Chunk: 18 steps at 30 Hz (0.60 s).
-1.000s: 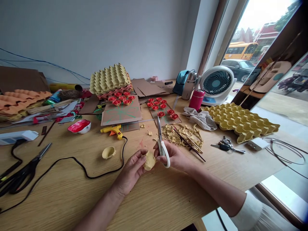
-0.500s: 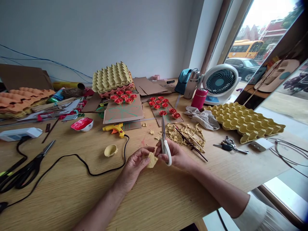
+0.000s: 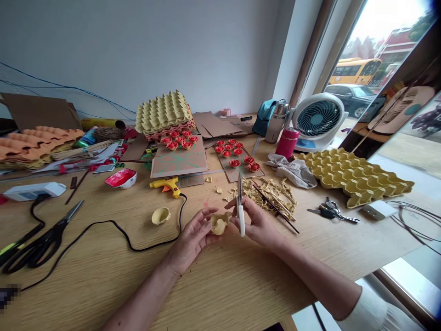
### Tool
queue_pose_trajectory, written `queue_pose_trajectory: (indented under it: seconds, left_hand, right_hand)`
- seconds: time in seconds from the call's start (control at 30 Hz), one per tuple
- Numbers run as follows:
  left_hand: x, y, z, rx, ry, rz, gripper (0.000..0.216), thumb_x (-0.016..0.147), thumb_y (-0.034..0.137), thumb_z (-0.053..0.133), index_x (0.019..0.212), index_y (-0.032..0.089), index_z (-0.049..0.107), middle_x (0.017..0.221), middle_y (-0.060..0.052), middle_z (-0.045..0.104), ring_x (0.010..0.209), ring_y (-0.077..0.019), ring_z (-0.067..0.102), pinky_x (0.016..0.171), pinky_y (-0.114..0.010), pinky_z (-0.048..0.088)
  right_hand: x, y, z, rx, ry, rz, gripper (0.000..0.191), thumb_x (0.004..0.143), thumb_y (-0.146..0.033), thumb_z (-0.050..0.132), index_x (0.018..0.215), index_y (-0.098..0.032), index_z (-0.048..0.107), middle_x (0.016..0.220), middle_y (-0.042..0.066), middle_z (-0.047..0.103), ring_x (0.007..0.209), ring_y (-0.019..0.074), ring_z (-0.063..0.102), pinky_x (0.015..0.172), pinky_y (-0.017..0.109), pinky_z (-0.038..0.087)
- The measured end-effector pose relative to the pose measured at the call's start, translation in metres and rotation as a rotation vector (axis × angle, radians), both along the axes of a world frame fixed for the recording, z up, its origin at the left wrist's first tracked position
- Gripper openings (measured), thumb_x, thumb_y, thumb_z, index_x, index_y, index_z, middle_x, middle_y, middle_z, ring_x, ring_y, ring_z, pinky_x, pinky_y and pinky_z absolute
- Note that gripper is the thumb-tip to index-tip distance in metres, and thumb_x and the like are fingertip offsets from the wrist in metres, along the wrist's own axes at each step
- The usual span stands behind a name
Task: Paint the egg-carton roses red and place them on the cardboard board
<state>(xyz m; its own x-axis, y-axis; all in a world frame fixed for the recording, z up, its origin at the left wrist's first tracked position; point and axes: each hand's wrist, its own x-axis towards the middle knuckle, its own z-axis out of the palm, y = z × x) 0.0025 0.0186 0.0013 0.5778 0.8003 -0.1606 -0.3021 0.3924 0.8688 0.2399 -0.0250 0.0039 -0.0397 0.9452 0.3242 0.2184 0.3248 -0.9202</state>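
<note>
My left hand [image 3: 193, 236] pinches a small yellow egg-carton cup [image 3: 219, 224] just above the wooden table [image 3: 103, 276]. My right hand [image 3: 257, 223] grips white-handled scissors [image 3: 240, 202], blades pointing away from me and closed together. The scissors sit right beside the cup, touching its right edge. A second loose yellow cup [image 3: 161, 215] lies on the table to the left. A heap of yellow carton scraps [image 3: 272, 195] with a thin dark stick lies just beyond my right hand.
Red paper roses [image 3: 234, 154] rest on cardboard sheets. A yellow glue gun [image 3: 167, 185] with a black cord, black scissors [image 3: 41, 246], stacked egg trays [image 3: 163, 112], a flat yellow tray [image 3: 354, 177], keys [image 3: 330, 211], a white fan [image 3: 319, 119] and a red flask [image 3: 286, 142] surround the hands.
The cup has been turned in my left fingers, its open side now showing. The scissors have swung more upright next to it. The view has drifted slightly.
</note>
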Motion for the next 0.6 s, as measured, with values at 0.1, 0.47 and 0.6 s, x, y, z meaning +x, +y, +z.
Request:
queue_pose_trajectory:
  seconds: [0.1, 0.47, 0.6]
  left_hand:
    - [-0.001, 0.003, 0.002, 0.065, 0.021, 0.082, 0.064, 0.079, 0.044, 0.107, 0.135, 0.028, 0.081, 0.132, -0.005, 0.081, 0.12, -0.0238, 0.077, 0.101, -0.032, 0.064]
    - [0.002, 0.017, -0.016, 0.328, 0.183, 0.328, 0.068, 0.068, 0.037, 0.105, 0.123, 0.024, 0.068, 0.12, -0.005, 0.078, 0.11, -0.0257, 0.076, 0.107, -0.041, 0.062]
    - [0.005, 0.019, -0.022, 0.36, 0.19, 0.353, 0.065, 0.067, 0.039, 0.103, 0.119, 0.025, 0.066, 0.116, -0.005, 0.077, 0.11, -0.0269, 0.077, 0.105, -0.042, 0.063]
  right_hand:
    - [0.004, 0.002, 0.0, 0.004, -0.036, -0.063, 0.03, 0.1, -0.053, 0.076, 0.11, -0.027, 0.067, 0.102, 0.003, 0.068, 0.093, 0.0226, 0.061, 0.089, 0.037, 0.051]
    - [0.005, 0.004, -0.006, -0.011, -0.214, -0.05, 0.026, 0.099, -0.047, 0.071, 0.089, -0.026, 0.058, 0.081, -0.003, 0.056, 0.076, 0.0176, 0.049, 0.07, 0.031, 0.041]
    - [0.006, 0.007, -0.01, 0.016, -0.261, -0.04, 0.027, 0.098, -0.045, 0.07, 0.085, -0.026, 0.056, 0.08, -0.003, 0.057, 0.074, 0.0178, 0.048, 0.07, 0.032, 0.04]
